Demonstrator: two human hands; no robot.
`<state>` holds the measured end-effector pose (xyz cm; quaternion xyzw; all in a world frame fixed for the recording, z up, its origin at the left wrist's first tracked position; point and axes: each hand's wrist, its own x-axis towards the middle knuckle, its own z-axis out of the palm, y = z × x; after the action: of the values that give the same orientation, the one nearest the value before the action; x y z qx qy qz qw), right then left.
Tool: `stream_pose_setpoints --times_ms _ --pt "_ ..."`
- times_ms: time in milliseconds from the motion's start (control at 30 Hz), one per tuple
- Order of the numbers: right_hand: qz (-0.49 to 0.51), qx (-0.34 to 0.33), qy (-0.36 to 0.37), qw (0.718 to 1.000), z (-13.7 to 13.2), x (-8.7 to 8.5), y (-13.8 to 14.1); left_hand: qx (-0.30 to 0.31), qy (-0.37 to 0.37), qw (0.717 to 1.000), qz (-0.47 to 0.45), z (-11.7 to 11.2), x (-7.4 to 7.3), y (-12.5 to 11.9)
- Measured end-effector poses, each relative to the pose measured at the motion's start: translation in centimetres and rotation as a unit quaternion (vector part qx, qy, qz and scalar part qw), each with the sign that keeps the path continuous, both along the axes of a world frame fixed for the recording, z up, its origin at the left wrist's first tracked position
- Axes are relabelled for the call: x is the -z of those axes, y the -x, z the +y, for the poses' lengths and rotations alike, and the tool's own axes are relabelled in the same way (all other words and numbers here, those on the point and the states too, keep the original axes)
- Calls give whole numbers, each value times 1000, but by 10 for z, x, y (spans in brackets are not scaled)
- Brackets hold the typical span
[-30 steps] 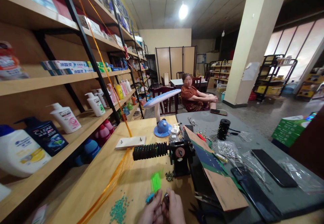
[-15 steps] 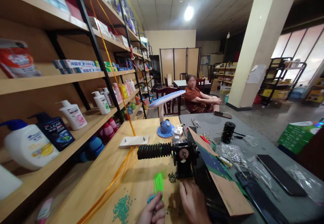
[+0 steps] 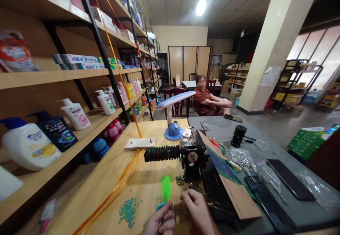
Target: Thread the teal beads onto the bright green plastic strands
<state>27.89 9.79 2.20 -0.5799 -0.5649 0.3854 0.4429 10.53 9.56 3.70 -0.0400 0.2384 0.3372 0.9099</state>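
My left hand is closed, with the thumb pressed on the fingers, around the base of a tuft of bright green fibres. A small blue piece shows beside the thumb. Just to the right, my right hand has its thumb and forefinger drawn together; I cannot make out what is between them. A pile of small dark metal bits lies beyond the hands, by the foot of a black winding device. Its ribbed black roller points left.
Teal beads are scattered left of my hands. Orange strands run under a white plate. A blue lamp stands behind the device. A slanted board and phones lie right. Shelves of bottles line the left; a person sits beyond.
My right hand has lifted from beside the device's foot and moved slightly left, its fingers now drawn together. My left hand still grips the green fibres. The view has shifted slightly.
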Motion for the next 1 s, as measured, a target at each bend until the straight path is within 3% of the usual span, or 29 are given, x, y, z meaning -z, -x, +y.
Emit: stream_pose_setpoints --times_ms 100,200,267,433,633,700,767,867,1000 --pt "205 -56 103 972 -1 0 22 29 -23 999 35 -4 7 -1" --pt "310 -54 169 934 -2 0 38 57 -43 994 78 -9 11 -2" --pt "330 -47 191 923 -3 -2 44 74 -57 991 101 -12 9 -1" --pt "321 -39 197 926 -8 -13 48 77 -84 979 172 -19 1 0" --pt "310 -56 217 924 -12 -8 52 21 -95 970 221 -25 17 2" --pt "286 -70 216 931 -11 -8 47 9 -90 972 217 -27 17 4" --pt "229 -66 171 956 -12 -10 34 -12 -89 974 208 -28 11 8" --pt "36 -12 10 999 -19 -14 3 -40 -69 972 222 -32 -3 14" --pt "-258 -6 -70 963 -35 -2 -28 -40 -65 970 232 -37 -10 21"
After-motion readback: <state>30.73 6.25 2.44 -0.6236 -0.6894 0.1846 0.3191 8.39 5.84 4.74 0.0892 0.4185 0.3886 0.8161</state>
